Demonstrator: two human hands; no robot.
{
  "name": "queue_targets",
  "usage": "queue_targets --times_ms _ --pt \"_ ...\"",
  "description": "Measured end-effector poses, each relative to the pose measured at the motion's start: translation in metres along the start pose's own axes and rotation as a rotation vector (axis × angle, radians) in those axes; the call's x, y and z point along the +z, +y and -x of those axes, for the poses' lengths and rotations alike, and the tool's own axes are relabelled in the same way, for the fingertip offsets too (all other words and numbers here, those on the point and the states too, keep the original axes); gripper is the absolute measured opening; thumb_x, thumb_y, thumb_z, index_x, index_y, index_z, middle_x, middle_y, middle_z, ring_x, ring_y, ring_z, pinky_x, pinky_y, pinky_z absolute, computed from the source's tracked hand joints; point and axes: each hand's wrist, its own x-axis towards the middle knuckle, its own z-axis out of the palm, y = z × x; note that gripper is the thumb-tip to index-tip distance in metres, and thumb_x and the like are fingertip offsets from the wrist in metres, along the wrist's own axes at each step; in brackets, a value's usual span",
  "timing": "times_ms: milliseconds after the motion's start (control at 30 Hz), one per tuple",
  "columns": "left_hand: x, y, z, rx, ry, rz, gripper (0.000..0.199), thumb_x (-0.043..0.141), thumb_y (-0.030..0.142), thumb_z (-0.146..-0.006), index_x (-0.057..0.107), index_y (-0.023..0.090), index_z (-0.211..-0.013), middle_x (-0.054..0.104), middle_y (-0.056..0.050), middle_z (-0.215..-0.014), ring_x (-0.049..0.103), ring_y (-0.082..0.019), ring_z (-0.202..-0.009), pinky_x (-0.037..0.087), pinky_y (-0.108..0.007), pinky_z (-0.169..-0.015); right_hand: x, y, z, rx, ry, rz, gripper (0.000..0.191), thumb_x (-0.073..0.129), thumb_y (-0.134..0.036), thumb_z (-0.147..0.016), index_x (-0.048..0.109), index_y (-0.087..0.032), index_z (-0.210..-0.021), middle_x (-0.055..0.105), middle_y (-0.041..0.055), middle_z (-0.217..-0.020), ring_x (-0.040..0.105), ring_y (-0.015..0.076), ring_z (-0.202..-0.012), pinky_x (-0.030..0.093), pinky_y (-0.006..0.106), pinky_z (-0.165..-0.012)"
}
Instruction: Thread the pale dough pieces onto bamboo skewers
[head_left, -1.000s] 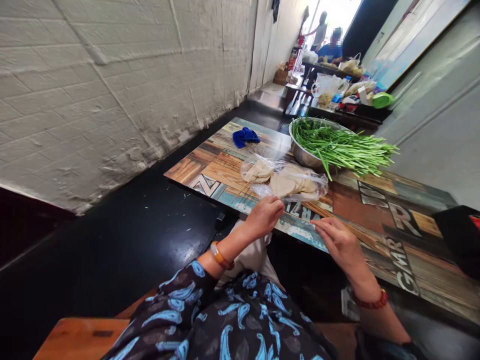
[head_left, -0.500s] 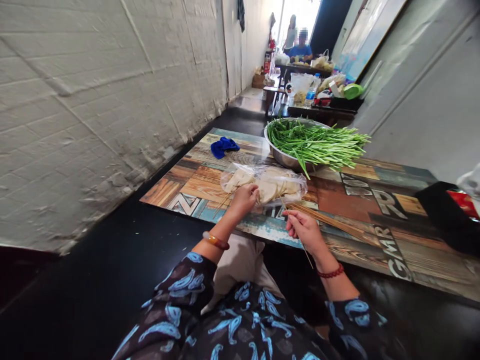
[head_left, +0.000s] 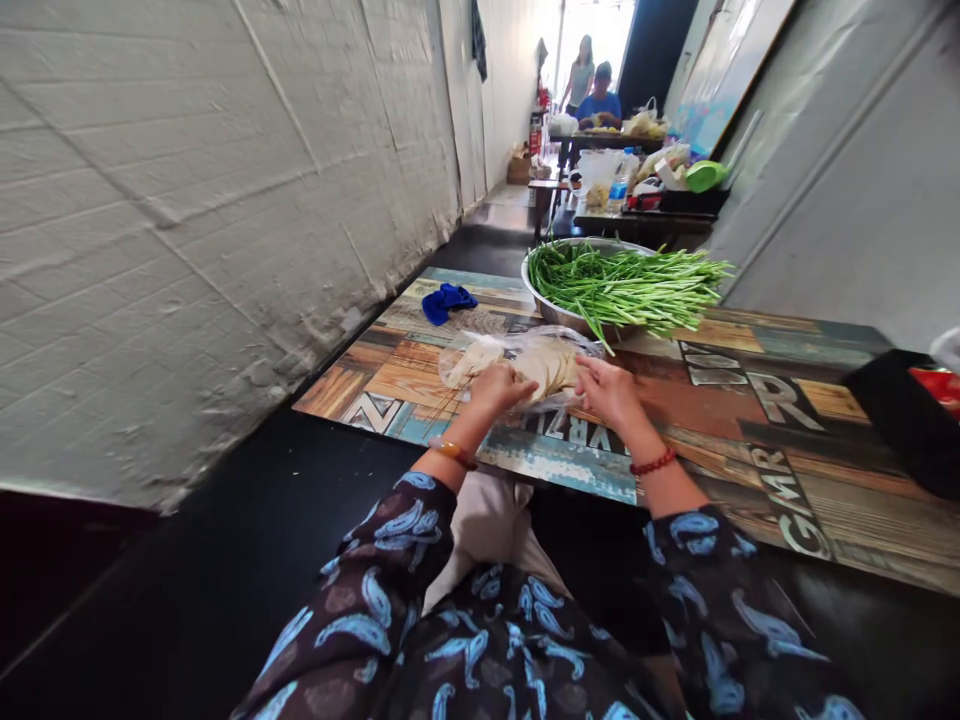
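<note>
Pale thin slices (head_left: 550,363), overlapping like fanned sheets of dried tofu, lie on a clear plastic bag (head_left: 589,341) near the table's front. My left hand (head_left: 501,388) is closed over the front of the pile, fingertips pointing right; whatever is in them is hidden. At the pile's right edge my right hand (head_left: 606,392) pinches with thumb and fingers together, its fingertips against the slices. No skewer shows clearly in it. More pale pieces (head_left: 480,358) rest on the bag's left part, behind my left hand.
A metal basin (head_left: 541,292) heaped with long green stalks (head_left: 637,285) stands behind the bag. A blue cloth (head_left: 448,302) lies to its left on the patterned table (head_left: 405,360). A black box (head_left: 904,420) is at the right edge. Two people (head_left: 598,100) are far back by another table.
My right hand has moved up and left from the table's front edge to the slices. The thin skewer it held no longer shows. My left hand has shifted slightly right, beside the pile.
</note>
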Motion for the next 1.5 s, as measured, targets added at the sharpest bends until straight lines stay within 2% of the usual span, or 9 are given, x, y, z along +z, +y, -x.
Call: queue_targets --times_ms 133,300,500,633,767,1000,1133,1267,1500 --pt "0.004 0.000 -0.005 -0.001 0.033 -0.141 0.037 0.075 0.051 -0.064 0.062 0.017 -0.063 0.063 -0.007 -0.075 0.060 -0.021 -0.077 0.039 -0.029 -0.064 0.001 0.023 -0.020 0.216 0.051 -0.134 0.040 0.058 -0.031 -0.086 0.066 -0.011 -0.120 0.061 -0.0014 -0.057 0.049 0.0096 -0.037 0.035 0.021 -0.038" --pt "0.012 -0.008 -0.014 -0.006 0.031 0.135 0.032 0.081 0.037 -0.057 0.055 0.018 -0.055 0.049 0.002 -0.052 0.054 -0.017 -0.063 0.037 -0.027 -0.058 0.004 0.043 -0.016 0.288 0.032 -0.261 0.048 0.056 -0.040 -0.088 0.059 -0.009 -0.125 0.056 -0.0045 -0.056 0.045 0.0066 -0.036 0.031 0.018 -0.035" --pt "0.020 -0.011 -0.018 -0.126 0.161 0.532 0.045 0.087 0.020 -0.045 0.062 0.014 -0.083 0.056 0.003 -0.059 0.054 -0.014 -0.060 0.040 -0.026 -0.058 0.002 0.046 -0.010 0.257 0.022 -0.352 0.063 0.063 -0.056 -0.078 0.059 -0.012 -0.124 0.057 -0.0052 -0.058 0.045 0.0065 -0.039 0.030 0.018 -0.036" --pt "0.020 -0.008 -0.015 -0.156 0.052 0.806 0.034 0.084 0.020 -0.051 0.064 0.013 -0.078 0.061 0.001 -0.060 0.057 -0.013 -0.057 0.042 -0.024 -0.055 0.002 0.047 -0.007 0.188 0.000 -0.403 0.066 0.063 -0.060 -0.075 0.059 -0.013 -0.122 0.058 -0.0046 -0.060 0.044 0.0069 -0.039 0.031 0.019 -0.036" --pt "0.019 -0.005 -0.012 -0.126 -0.054 0.851 0.024 0.080 0.024 -0.057 0.061 0.012 -0.066 0.061 0.000 -0.060 0.053 -0.011 -0.053 0.039 -0.023 -0.052 0.002 0.047 -0.005 0.124 -0.071 -0.376 0.062 0.061 -0.058 -0.077 0.058 -0.013 -0.120 0.060 -0.0036 -0.062 0.045 0.0074 -0.040 0.032 0.019 -0.038" --pt "0.031 -0.001 0.003 0.072 0.068 0.818 0.021 0.072 0.027 -0.069 0.058 0.016 -0.080 0.064 0.000 -0.078 0.059 -0.014 -0.072 0.046 -0.024 -0.066 0.002 0.042 -0.003 0.049 -0.100 -0.299 0.052 0.060 -0.049 -0.083 0.062 -0.011 -0.118 0.061 -0.0018 -0.061 0.047 0.0086 -0.042 0.037 0.022 -0.043" --pt "0.021 -0.001 0.007 0.036 0.127 0.891 0.023 0.071 0.029 -0.072 0.057 0.018 -0.085 0.065 0.000 -0.078 0.061 -0.015 -0.073 0.048 -0.025 -0.068 0.001 0.036 0.003 0.005 -0.065 -0.269 0.046 0.058 -0.045 -0.085 0.064 -0.012 -0.117 0.062 -0.0013 -0.062 0.047 0.0086 -0.042 0.037 0.023 -0.044" --pt "-0.001 0.004 -0.004 -0.061 0.162 1.178 0.033 0.074 0.030 -0.068 0.056 0.018 -0.093 0.064 0.001 -0.077 0.060 -0.013 -0.066 0.048 -0.025 -0.063 0.003 0.016 0.006 -0.019 -0.006 -0.353 0.038 0.058 -0.041 -0.086 0.064 -0.015 -0.114 0.062 -0.0016 -0.064 0.047 0.0083 -0.042 0.038 0.023 -0.043" --pt "-0.006 0.023 -0.034 -0.136 -0.011 1.457 0.030 0.076 0.024 -0.066 0.060 0.013 -0.088 0.070 -0.005 -0.083 0.064 -0.015 -0.073 0.051 -0.027 -0.072 0.003 -0.033 -0.012 -0.025 -0.073 -0.589 0.029 0.062 -0.035 -0.082 0.062 -0.018 -0.106 0.056 -0.0063 -0.063 0.041 0.0045 -0.038 0.032 0.019 -0.037"
